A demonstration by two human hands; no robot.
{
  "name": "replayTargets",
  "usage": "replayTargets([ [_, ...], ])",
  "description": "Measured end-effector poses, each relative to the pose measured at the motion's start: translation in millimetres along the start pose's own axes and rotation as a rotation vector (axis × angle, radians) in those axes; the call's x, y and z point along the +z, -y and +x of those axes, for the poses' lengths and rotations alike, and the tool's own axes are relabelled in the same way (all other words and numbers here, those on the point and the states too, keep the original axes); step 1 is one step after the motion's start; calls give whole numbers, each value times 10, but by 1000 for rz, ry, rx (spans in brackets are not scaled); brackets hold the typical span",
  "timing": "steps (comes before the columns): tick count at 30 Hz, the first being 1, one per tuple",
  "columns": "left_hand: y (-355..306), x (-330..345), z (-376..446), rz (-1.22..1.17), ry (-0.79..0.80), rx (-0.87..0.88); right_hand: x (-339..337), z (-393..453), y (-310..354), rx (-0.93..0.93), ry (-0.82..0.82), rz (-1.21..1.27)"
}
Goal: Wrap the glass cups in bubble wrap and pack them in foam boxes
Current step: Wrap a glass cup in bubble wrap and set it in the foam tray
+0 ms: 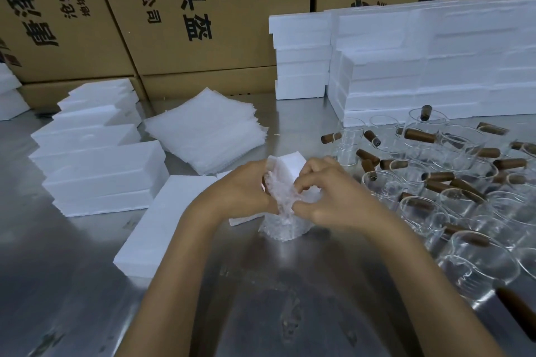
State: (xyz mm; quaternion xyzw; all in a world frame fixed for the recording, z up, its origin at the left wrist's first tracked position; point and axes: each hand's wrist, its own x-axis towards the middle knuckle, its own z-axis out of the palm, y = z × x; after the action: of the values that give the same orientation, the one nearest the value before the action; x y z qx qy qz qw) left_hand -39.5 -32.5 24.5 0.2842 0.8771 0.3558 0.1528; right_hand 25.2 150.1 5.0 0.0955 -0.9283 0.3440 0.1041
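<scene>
Two hands grip one bubble-wrapped bundle; one wrap stack behind.

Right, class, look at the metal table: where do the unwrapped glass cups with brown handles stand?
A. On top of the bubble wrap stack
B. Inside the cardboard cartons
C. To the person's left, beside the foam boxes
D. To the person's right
D: the unwrapped glass cups crowd the table on the side of the right hand, while the bubble wrap stack lies behind the hands, bare of cups.

white foam boxes, brown cup handles
</scene>
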Motion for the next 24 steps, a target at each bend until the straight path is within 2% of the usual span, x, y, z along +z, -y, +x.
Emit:
replayTargets([
  [2, 11, -108, -61, -73, 57, -37, 60, -2, -10, -8, 21, -130],
  [5, 19, -178, -107, -108, 81, 0, 100, -10, 11, -15, 75, -219],
  [8, -5, -97, -55, -12, -6, 12, 50, -18, 40, 40, 133, -108],
  [12, -16, 81, 30, 188, -96, -79, -72, -16, 52, 81, 24, 119],
  [15, -24, 169, 61, 254, -93, -108, -64, -23, 46, 91, 55, 132],
  [19, 5, 23, 22, 170, 5, -63, 74, 4, 27, 60, 58, -8],
  [22, 40, -118, -26, 13, -50, -19, 146, 19, 16, 67, 44, -51],
  [24, 29, -114, -40, 40, -27, -35, 164, 14, 16, 66, 56, -79],
])
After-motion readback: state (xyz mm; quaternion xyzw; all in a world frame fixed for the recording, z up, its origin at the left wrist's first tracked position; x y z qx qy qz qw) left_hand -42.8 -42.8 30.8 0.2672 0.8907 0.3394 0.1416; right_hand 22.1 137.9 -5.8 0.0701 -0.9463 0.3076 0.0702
